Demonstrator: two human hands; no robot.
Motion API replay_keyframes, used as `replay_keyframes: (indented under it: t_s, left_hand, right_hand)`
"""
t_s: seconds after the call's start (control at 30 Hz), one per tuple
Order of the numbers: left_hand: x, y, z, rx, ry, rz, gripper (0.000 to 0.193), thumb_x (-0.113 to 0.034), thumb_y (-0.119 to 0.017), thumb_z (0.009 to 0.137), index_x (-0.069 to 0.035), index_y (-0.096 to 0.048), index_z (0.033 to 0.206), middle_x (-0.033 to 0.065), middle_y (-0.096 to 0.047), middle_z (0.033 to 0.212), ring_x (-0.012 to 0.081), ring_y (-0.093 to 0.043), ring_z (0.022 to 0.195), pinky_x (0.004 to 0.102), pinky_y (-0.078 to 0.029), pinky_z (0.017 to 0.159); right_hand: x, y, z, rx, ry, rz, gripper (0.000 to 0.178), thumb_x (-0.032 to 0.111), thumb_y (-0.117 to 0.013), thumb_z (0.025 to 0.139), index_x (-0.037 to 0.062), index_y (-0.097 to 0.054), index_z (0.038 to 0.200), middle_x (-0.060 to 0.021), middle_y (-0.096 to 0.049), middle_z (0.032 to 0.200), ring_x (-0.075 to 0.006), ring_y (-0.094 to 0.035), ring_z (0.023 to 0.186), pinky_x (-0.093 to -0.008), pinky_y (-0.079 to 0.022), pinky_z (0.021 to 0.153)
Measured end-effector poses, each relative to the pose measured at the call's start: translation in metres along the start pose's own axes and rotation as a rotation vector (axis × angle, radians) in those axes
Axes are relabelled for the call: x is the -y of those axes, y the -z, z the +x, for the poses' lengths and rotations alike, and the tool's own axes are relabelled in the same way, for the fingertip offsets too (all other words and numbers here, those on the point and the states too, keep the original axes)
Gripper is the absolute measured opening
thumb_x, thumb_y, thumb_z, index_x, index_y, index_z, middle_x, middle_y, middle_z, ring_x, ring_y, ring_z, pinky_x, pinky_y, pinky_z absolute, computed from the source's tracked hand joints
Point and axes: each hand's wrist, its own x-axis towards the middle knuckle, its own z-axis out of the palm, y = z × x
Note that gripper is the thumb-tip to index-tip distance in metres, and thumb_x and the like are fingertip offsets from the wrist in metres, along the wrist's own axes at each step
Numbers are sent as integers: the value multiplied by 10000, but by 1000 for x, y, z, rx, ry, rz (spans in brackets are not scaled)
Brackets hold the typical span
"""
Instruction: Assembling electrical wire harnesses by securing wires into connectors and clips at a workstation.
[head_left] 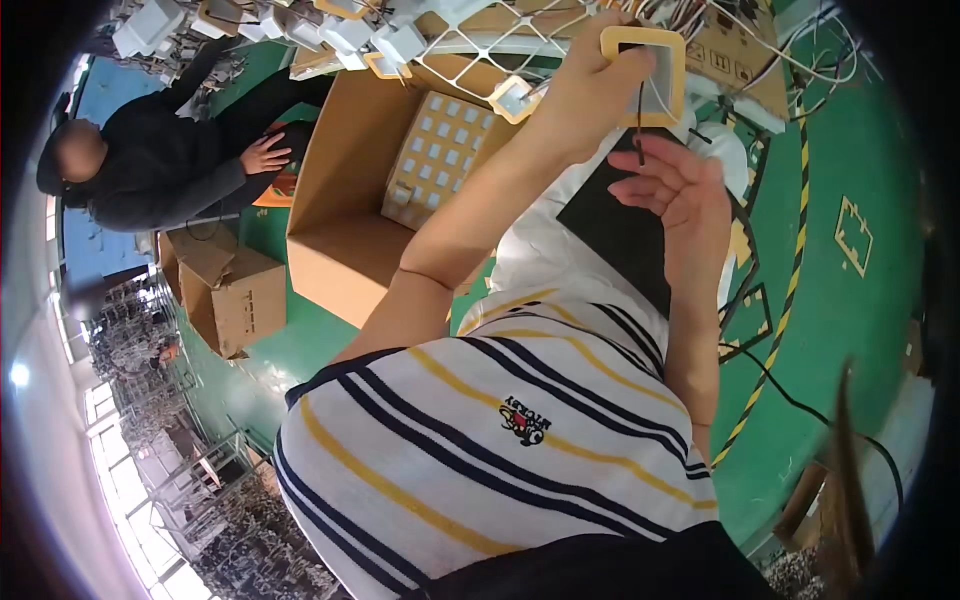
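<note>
Currently held: a yellow-rimmed frame (662,95) with a grey middle, raised just off the near edge of the cardboard-topped bench (755,92).
Left hand (597,85): closed on the frame's left side, my thumb lying over its rim.
Dark wire (640,125): hangs down across the frame's lower edge, its end by my right fingertips.
Right hand (685,190): half open, fingers loosely curled; I cannot tell whether they touch the wire.
Step in hand: working the wire at the frame, I judge, left hand steadying, right hand at the end.
Next move: seems to call for a light pinch on that end, frame kept still.
Left side: a smaller yellow-rimmed piece (514,97) crowds my forearm; past it stands an open cardboard box (340,140) holding a white-squared panel (430,160).
Right side: white cables (835,75) dangle past the bench's right corner; below, green floor (860,330) and striped tape (785,310) give my elbow more room.
Far left: a co-worker (165,160) in dark clothing.
</note>
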Motion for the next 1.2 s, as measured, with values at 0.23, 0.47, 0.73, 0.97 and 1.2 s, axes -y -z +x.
replay_keyframes:
  t_s: [0.23,0.47,0.73,0.97,1.2]
  left_hand:
    - [16,11,-9,187,-47,-56,197,-130,-487,950,-57,-488,1132,29,-536,948,93,-526,838,246,-462,707]
    - [-6,2,-14,47,258,-363,254,-165,-482,962,-40,-499,1183,71,-586,1039,188,-609,930,348,-541,756]
    - [-38,47,-52,980,219,598,401,-190,-671,791,-52,-536,1143,45,-576,1071,183,-564,970,320,-456,862]
    - [-31,26,-48,558,254,-44,938,-628,-605,780,-21,-300,1427,175,-314,1463,271,-258,1384,398,-232,1097]
    - [-85,-9,-42,554,-22,-44,257,-232,-546,928,21,-553,975,78,-546,738,128,-480,587,294,-415,647]
  right_hand:
    - [-8,-17,-9,-302,572,-597,352,-41,-728,750,-24,-559,1059,-97,-596,927,-136,-626,791,-234,-531,701]
    - [-18,-15,-5,-306,578,-524,152,-65,-704,779,-34,-637,913,-84,-633,933,-125,-634,821,-207,-522,689]
    - [4,-1,10,-363,212,177,456,383,-274,1018,-3,-501,1106,-75,-592,798,-175,-602,826,-285,-471,781]
    - [-15,-48,-38,424,469,-920,144,197,-602,820,81,-595,904,-105,-594,751,-301,-581,649,-420,-452,573]
    - [0,-21,-23,275,993,-901,231,265,-680,750,85,-625,883,-71,-618,743,-301,-597,613,-400,-470,564]
